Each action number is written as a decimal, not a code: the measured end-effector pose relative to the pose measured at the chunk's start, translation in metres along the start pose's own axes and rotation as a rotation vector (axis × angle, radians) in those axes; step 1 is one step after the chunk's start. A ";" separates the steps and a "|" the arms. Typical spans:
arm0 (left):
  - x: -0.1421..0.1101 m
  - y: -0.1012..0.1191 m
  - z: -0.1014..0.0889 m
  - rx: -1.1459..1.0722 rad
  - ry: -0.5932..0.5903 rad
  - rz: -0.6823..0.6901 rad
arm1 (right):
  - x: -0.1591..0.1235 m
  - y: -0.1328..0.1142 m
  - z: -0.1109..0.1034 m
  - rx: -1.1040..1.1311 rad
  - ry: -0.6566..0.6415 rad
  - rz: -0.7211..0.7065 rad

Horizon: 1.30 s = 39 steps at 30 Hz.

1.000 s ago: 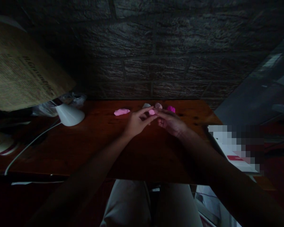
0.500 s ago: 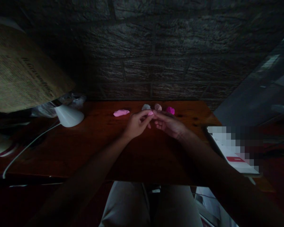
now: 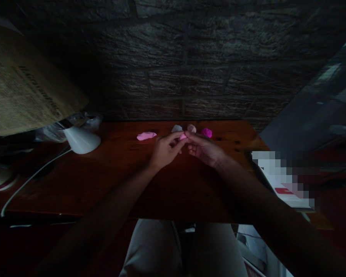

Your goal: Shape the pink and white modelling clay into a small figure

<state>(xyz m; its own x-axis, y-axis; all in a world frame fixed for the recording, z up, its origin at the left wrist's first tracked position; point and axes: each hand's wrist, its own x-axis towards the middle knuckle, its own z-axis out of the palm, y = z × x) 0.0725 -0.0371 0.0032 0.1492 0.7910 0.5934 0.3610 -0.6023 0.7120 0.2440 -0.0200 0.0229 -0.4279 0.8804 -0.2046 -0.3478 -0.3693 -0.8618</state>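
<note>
A small piece of pink modelling clay (image 3: 183,136) is pinched between my two hands above the wooden table. My left hand (image 3: 166,149) grips it from the left with thumb and forefinger. From the right, the fingertips of my right hand (image 3: 205,149) press on the same piece, its other fingers curled below. Just behind the hands lie a whitish lump (image 3: 177,128) and a pale pink lump (image 3: 192,128). A bright magenta lump (image 3: 207,133) rests to their right. Farther left is a flattened light pink strip of clay (image 3: 146,135).
A white lamp base (image 3: 82,140) with a cable and a printed paper shade (image 3: 31,84) stand on the left of the wooden table (image 3: 115,161). A dark brick wall (image 3: 167,65) rises behind. At the right edge lies a white box with a red mark (image 3: 285,191).
The view has shifted slightly, so everything sits a little higher and more to the left. Both hands keep hold of the pink clay, with only small finger movement.
</note>
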 end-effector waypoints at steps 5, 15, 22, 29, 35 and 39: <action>0.002 0.000 0.000 -0.054 -0.020 -0.019 | 0.000 -0.001 0.000 0.009 -0.007 -0.003; 0.006 -0.004 -0.002 -0.217 -0.099 -0.118 | 0.002 0.002 -0.005 -0.029 -0.007 -0.025; 0.007 -0.006 -0.002 -0.306 -0.074 -0.203 | 0.000 0.003 -0.002 0.004 -0.016 -0.026; 0.006 -0.003 0.001 -0.266 -0.098 -0.147 | 0.001 -0.001 -0.003 0.018 0.023 -0.036; 0.004 -0.005 0.002 -0.240 -0.072 -0.123 | 0.000 0.000 -0.001 0.036 0.015 -0.038; 0.003 -0.006 0.001 -0.229 -0.070 -0.127 | 0.000 0.000 -0.001 0.026 0.021 -0.032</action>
<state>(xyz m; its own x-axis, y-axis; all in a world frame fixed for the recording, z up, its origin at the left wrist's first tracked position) 0.0719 -0.0308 0.0005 0.1826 0.8623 0.4723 0.1646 -0.5004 0.8500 0.2449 -0.0195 0.0218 -0.3989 0.8978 -0.1869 -0.3830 -0.3483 -0.8556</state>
